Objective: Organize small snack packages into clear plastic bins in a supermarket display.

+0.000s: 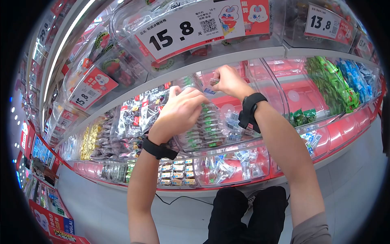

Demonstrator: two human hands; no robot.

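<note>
Both hands reach into a clear-sided bin of small wrapped snacks under the upper shelf. My left hand [180, 109] is over the green and clear packets [209, 130], its fingers curled; what lies under the fingertips is hidden. Farther right and deeper in the bin, my right hand [230, 81] pinches a small clear packet with blue print [210, 91], partly covered by the fingers. Black bands circle both wrists. Beside my left hand lie dark packets with red and white labels [136, 116].
Above the hands runs the upper shelf edge [243, 56] with price tags [178, 34]. Clear dividers [276, 87] separate the bins. Green packets [331, 83] and blue packets [355, 79] lie at the right. Lower bins [231, 166] hold more snacks. A black cable crosses the floor.
</note>
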